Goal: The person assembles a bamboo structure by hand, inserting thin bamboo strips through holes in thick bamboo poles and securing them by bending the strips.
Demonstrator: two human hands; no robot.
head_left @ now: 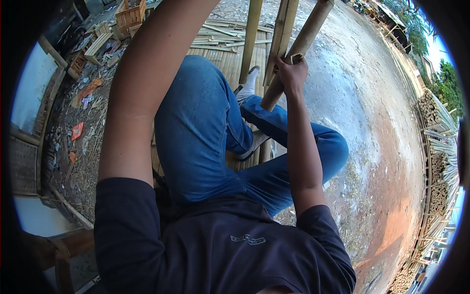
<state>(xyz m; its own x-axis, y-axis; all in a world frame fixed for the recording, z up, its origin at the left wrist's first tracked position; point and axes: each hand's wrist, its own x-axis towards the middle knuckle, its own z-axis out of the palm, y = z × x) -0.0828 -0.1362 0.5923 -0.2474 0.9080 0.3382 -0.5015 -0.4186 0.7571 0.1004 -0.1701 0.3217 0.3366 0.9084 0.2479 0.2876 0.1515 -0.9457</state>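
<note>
My right hand (293, 74) is closed round a thick bamboo pole (309, 33), which slants from the top edge down to my crossed shin. A curved, pale brown edge shows at the hand, and I cannot make out what it belongs to. Just left of the grip stands another bamboo pole (281, 36), close to my thumb. Farther left a thinner greenish bamboo pole (251, 39) rises from the slatted bamboo platform (214, 55). My left arm (142, 83) reaches up past the top edge, so the left hand is out of view.
I sit with bent legs in blue jeans (196, 122) on the slats. Split bamboo strips (220, 34) lie at the platform's far end. Wooden crates (130, 17) and litter are at the far left. Stacked bamboo bundles (437, 169) line the right side beyond bare ground (377, 147).
</note>
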